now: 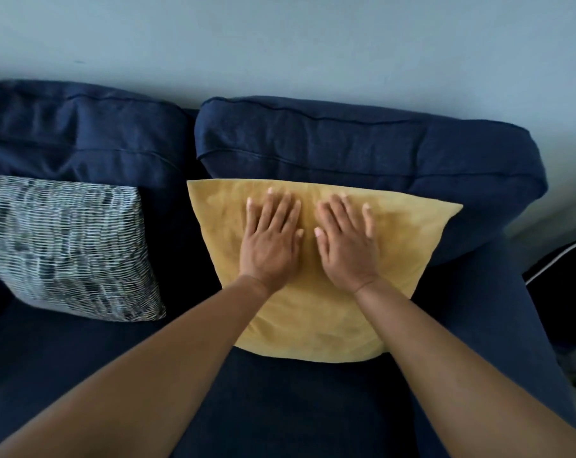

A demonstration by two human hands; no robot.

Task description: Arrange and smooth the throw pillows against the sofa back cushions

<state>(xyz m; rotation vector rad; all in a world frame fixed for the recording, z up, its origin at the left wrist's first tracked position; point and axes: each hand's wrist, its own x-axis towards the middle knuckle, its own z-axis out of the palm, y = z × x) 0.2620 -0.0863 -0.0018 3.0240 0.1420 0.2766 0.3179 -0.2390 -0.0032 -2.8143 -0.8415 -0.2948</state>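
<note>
Yellow pillow (pixel 316 259) leaning on the right back cushion (pixel 362 143) near the sofa's right end, mid-smoothing under left hand (pixel 271 241) and right hand (pixel 346 244), fingers (pixel 286 206) spread flat, gripping nothing; next, likely sweep outward toward its corners, then patterned pillow (pixel 68 246).

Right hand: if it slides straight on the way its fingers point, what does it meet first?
The right hand lies flat on the yellow pillow, fingers pointing up-screen. Likely first: the pillow's top edge, then the navy back cushion behind it.
</note>
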